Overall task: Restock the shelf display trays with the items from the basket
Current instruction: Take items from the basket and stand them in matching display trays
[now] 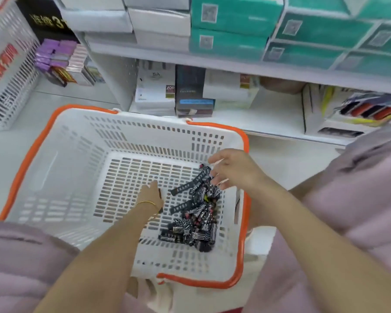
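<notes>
Fingers (pixel 216 157) at patterned packets (pixel 198 213) in white basket (pixel 145 136)

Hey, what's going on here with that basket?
A person is reaching with both hands into a white, orange-rimmed basket in front of store shelves. Small black-and-white patterned packets lie piled along its right side. The right hand spreads its fingers over the far end of the pile. The left hand is low beside the pile, its fingers hidden. No packet is out of the basket at this moment.
</notes>
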### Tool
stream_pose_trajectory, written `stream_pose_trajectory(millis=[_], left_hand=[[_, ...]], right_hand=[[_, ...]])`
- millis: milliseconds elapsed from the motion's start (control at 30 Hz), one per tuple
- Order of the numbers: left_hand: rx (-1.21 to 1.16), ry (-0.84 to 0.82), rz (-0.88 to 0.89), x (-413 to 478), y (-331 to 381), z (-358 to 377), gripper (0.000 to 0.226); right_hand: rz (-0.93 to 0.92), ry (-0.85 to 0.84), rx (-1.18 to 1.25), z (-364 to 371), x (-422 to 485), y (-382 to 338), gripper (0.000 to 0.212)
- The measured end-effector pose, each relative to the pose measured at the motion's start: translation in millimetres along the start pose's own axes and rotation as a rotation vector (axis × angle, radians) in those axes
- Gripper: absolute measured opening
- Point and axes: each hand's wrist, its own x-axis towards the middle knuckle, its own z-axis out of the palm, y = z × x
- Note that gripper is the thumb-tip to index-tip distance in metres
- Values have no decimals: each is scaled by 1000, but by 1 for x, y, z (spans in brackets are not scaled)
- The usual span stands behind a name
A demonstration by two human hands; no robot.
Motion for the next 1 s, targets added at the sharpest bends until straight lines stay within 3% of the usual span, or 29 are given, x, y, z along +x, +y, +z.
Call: stream_pose_trajectory(millis=[100, 200, 400, 533, 633, 733, 833, 900, 1000], left_hand=[[-143, -26, -150, 16, -8, 19, 64], [-114, 34, -130, 27, -5, 34, 61], [-117, 210, 157, 49, 10, 41, 51], [101, 142, 457, 59, 29, 43, 53], [268, 124, 531, 55, 37, 52, 62], [389, 168, 525, 53, 38, 58, 62], [363, 120, 498, 54, 46, 58, 58], [249, 75, 440, 56, 50, 51, 57], [-116, -7, 272, 59, 54, 38, 52]], right_hand=[[43, -12, 118, 6, 13, -6, 21], [76, 4, 164, 9, 24, -4, 22], [106, 67, 136, 6, 33, 3, 22], [91, 77, 114, 9, 34, 3, 22], [75, 72, 104, 10, 33, 3, 22], [76, 77, 102, 10, 32, 2, 20], [67, 88, 97, 10, 31, 2, 19], [58, 99, 103, 8, 31, 2, 19], [58, 126, 123, 4, 32, 2, 19]])
